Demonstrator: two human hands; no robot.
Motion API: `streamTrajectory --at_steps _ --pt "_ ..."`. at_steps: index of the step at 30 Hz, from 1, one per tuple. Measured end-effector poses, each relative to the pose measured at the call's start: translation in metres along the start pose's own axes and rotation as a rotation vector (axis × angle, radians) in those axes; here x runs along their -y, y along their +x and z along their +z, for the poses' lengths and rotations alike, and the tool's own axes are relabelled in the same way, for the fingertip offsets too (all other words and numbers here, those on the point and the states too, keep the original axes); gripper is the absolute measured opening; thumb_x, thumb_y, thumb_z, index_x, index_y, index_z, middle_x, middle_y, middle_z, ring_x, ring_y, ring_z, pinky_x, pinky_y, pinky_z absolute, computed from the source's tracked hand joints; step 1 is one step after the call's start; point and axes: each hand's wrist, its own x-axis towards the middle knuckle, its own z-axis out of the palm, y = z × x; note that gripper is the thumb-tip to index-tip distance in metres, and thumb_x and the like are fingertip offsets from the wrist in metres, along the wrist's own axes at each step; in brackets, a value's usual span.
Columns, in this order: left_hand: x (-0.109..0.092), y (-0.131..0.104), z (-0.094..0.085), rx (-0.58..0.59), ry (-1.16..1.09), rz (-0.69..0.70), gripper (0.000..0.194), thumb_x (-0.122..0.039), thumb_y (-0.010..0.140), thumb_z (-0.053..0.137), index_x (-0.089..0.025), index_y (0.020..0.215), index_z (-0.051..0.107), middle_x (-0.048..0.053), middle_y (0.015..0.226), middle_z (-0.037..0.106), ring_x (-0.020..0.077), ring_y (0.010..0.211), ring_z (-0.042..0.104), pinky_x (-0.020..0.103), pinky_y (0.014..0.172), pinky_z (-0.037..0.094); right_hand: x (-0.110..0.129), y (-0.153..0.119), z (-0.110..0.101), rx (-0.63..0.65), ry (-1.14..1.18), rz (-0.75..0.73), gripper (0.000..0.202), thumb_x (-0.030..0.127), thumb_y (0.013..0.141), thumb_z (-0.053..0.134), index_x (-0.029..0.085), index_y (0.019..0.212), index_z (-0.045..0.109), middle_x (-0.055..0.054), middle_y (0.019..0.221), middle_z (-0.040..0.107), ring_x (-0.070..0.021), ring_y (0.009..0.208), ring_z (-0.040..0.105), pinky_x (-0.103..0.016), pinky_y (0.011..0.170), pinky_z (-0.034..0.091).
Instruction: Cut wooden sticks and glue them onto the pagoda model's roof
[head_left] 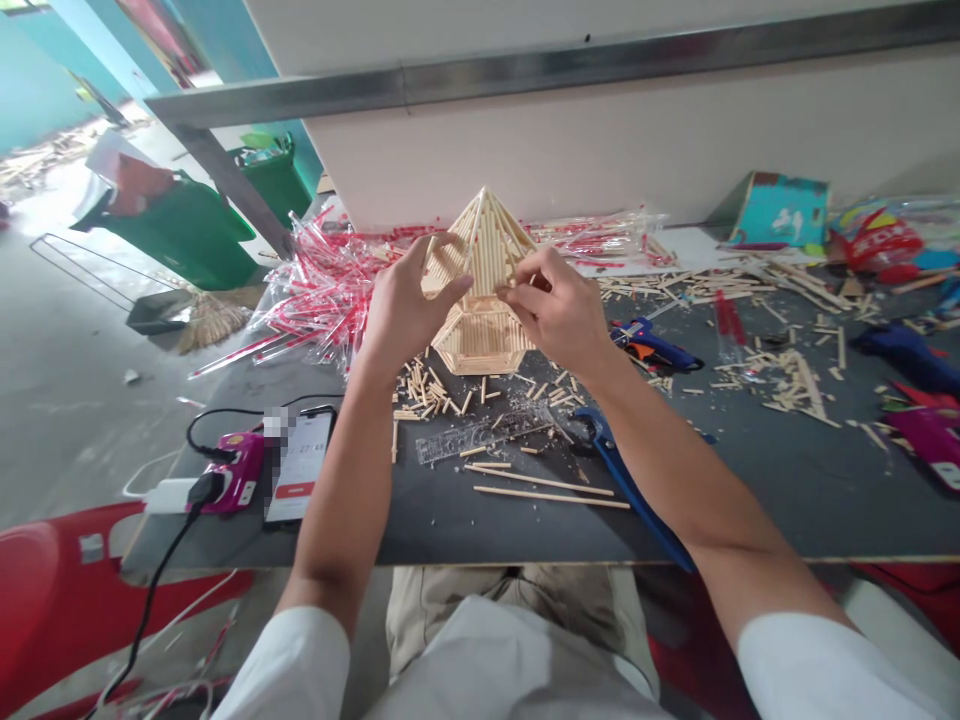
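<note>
Stick model: just 1, pointed roof over a hexagonal-looking base, standing on the desk (450, 535) right between the two grips. That's the stick model (489, 255).
Left grip: left grip (407, 308) has its thumb and fingers curled on the roof's left side, holding it.
Right grip: right grip (561, 308) is bunched at the fingertips against the roof's lower right edge; can't tell if a stick's pinched in there.
Long sticks: 2 long sticks (551, 497), nearer the body than both grips, plus too many short offcuts (427, 390) to count.
Ruler: 1 clear ruler (480, 437), near side of the grips, markings too blurry to read.
Blue stuff: 1 blue-handled tool (649, 505) under the right forearm, 1 blue glue gun (664, 348) just right of the right grip.
Phone: 1 phone (304, 465), near side of the left grip, red button, digits too fuzzy to trust.
Power strip: 1 pink power strip (240, 475), left of the phone.
Wrappers: heap of red-and-clear wrappers (322, 290) left of the left grip, uncountable.
Bins: 2 green bins (180, 235) on the floor, way left of the left grip.
Red bag: 1 red bag (881, 245), well right of the right grip, lettering unreadable.
</note>
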Motion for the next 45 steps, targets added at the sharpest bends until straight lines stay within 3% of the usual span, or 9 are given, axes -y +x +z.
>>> streamTrajectory --at_steps 3,5,8,11,17,22,31,38,45 --pt "0.004 0.001 -0.002 0.000 -0.027 -0.011 0.043 -0.037 0.091 0.070 -0.027 0.132 0.066 0.005 0.130 0.073 0.0273 0.121 0.068 0.042 0.110 0.053 -0.003 0.000 -0.001 -0.009 -0.032 -0.064 0.031 0.043 0.105 0.051 0.024 0.104 0.076 -0.007 0.108 0.067 -0.0179 0.090 0.062 -0.036 0.078 0.055" --pt "0.006 0.002 -0.004 0.000 -0.052 -0.020 0.041 -0.036 0.091 0.070 -0.025 0.131 0.067 0.006 0.130 0.073 0.0266 0.120 0.069 0.042 0.111 0.053 -0.005 0.001 -0.001 -0.026 -0.075 -0.089 0.035 0.050 0.103 0.055 0.025 0.116 0.075 -0.009 0.117 0.066 -0.0234 0.104 0.062 -0.044 0.093 0.055" --pt "0.008 0.003 -0.006 0.011 -0.070 -0.017 0.040 -0.034 0.091 0.070 -0.024 0.129 0.068 0.006 0.129 0.073 0.0263 0.121 0.068 0.041 0.111 0.053 -0.006 0.003 0.002 -0.056 -0.153 -0.112 0.049 0.058 0.098 0.060 0.030 0.138 0.064 -0.010 0.142 0.058 -0.0345 0.133 0.050 -0.059 0.113 0.042" --pt "0.008 0.002 -0.006 0.000 -0.070 -0.008 0.039 -0.033 0.090 0.070 -0.024 0.128 0.069 0.006 0.128 0.073 0.0262 0.121 0.068 0.041 0.111 0.053 0.001 0.005 0.009 -0.042 -0.178 -0.108 0.047 0.053 0.099 0.059 0.034 0.143 0.060 -0.007 0.154 0.049 -0.0364 0.145 0.039 -0.062 0.120 0.034" --pt "0.012 0.003 -0.005 0.005 -0.055 0.002 0.040 -0.036 0.091 0.071 -0.024 0.129 0.068 0.006 0.129 0.073 0.0269 0.121 0.069 0.042 0.111 0.053 0.020 0.005 0.015 -0.020 -0.126 0.005 0.032 0.040 0.107 0.046 0.028 0.124 0.070 -0.010 0.132 0.064 -0.0296 0.135 0.050 -0.054 0.119 0.040" --pt "0.014 0.003 -0.004 0.008 -0.051 0.016 0.040 -0.036 0.091 0.071 -0.025 0.129 0.067 0.005 0.130 0.073 0.0260 0.123 0.068 0.041 0.113 0.052 0.015 0.001 0.017 -0.035 -0.141 -0.106 0.029 0.032 0.105 0.050 0.031 0.128 0.069 -0.007 0.136 0.061 -0.0296 0.136 0.048 -0.053 0.119 0.039" --pt "0.009 0.002 -0.006 0.009 -0.037 0.007 0.040 -0.037 0.091 0.070 -0.028 0.130 0.068 0.005 0.129 0.073 0.0254 0.121 0.069 0.041 0.113 0.052 0.021 0.000 0.024 -0.062 -0.063 -0.008 0.024 0.035 0.105 0.051 0.032 0.114 0.073 -0.007 0.125 0.065 -0.0276 0.130 0.052 -0.053 0.118 0.040" --pt "0.010 0.002 -0.006 0.019 -0.011 0.011 0.041 -0.038 0.092 0.070 -0.026 0.131 0.066 0.006 0.131 0.073 0.0260 0.124 0.068 0.040 0.111 0.052 0.019 0.000 0.020 -0.058 -0.107 -0.052 0.037 0.033 0.102 0.056 0.039 0.138 0.064 -0.007 0.131 0.062 -0.0312 0.132 0.051 -0.059 0.117 0.040" --pt "0.003 0.001 -0.008 0.019 -0.016 0.004 0.038 -0.034 0.093 0.068 -0.026 0.130 0.067 0.006 0.130 0.073 0.0268 0.122 0.068 0.043 0.112 0.052 0.022 0.004 0.017 -0.048 -0.056 -0.013 0.019 0.033 0.103 0.055 0.032 0.110 0.073 -0.006 0.121 0.065 -0.0293 0.125 0.054 -0.055 0.114 0.042"
